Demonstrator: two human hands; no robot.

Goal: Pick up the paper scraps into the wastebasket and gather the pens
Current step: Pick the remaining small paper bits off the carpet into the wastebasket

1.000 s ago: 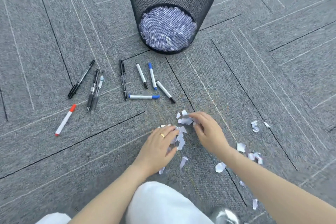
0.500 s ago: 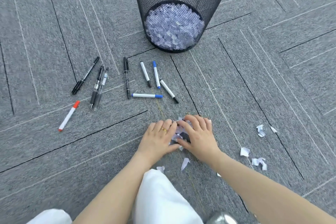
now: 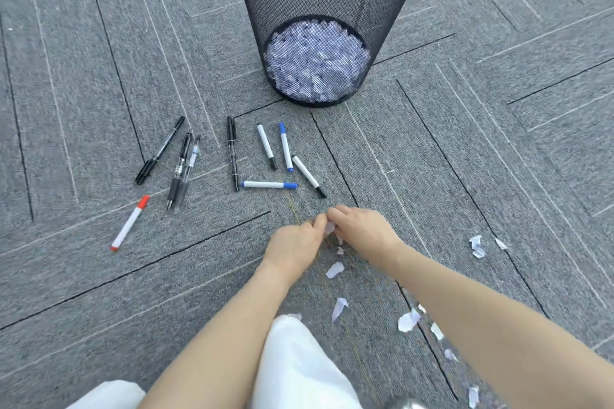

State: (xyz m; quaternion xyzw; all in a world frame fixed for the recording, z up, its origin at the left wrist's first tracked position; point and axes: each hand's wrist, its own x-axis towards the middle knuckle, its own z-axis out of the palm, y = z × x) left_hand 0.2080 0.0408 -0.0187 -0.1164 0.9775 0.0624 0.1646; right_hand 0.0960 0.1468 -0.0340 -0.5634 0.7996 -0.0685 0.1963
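Head view. Black wire-mesh wastebasket (image 3: 327,3), tapered and round, its bottom layered with white paper. On ribbed grey carpet (image 3: 498,143) just before it: nine slim pens (image 3: 265,184), black, blue-capped white, one red-capped, loosely fanned. Left hand (image 3: 294,247) and right hand (image 3: 363,231), fingers curled inward and pressed together, cup a clump of paper scraps (image 3: 330,227) between them. Torn white scraps lie near the right forearm. Bare carpet lies right of the basket. Versus half a second earlier: hands more bunched, fingers no longer flat; pile mostly enclosed.
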